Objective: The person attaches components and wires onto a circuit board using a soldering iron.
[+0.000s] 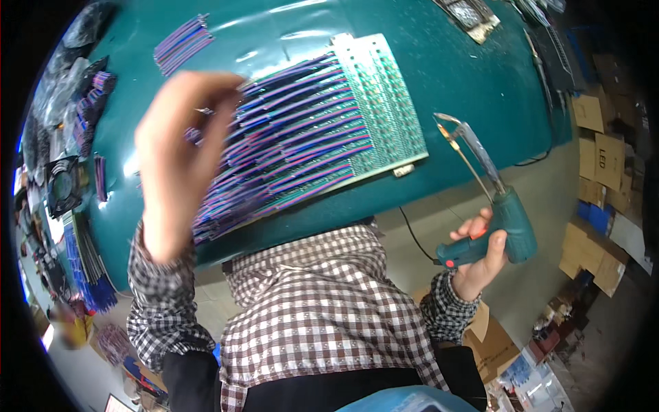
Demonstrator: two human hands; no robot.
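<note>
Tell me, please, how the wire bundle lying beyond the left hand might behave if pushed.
The wire bundle would probably flex, being made of thin strands. It may slide easily, since the green tabletop looks glossy. Spread fairly flat, it seems unlikely to roll.

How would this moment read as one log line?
Left hand: by wires, blurred, grip unclear | Right hand: gripping green soldering gun | Wires: in rows across green circuit boards

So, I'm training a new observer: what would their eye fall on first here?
Probably the green soldering gun in the right hand, at the picture's right. Next, the rows of purple, pink and blue wires running left from the pale-green circuit-board panel on the teal tabletop, near the blurred left hand.
</note>
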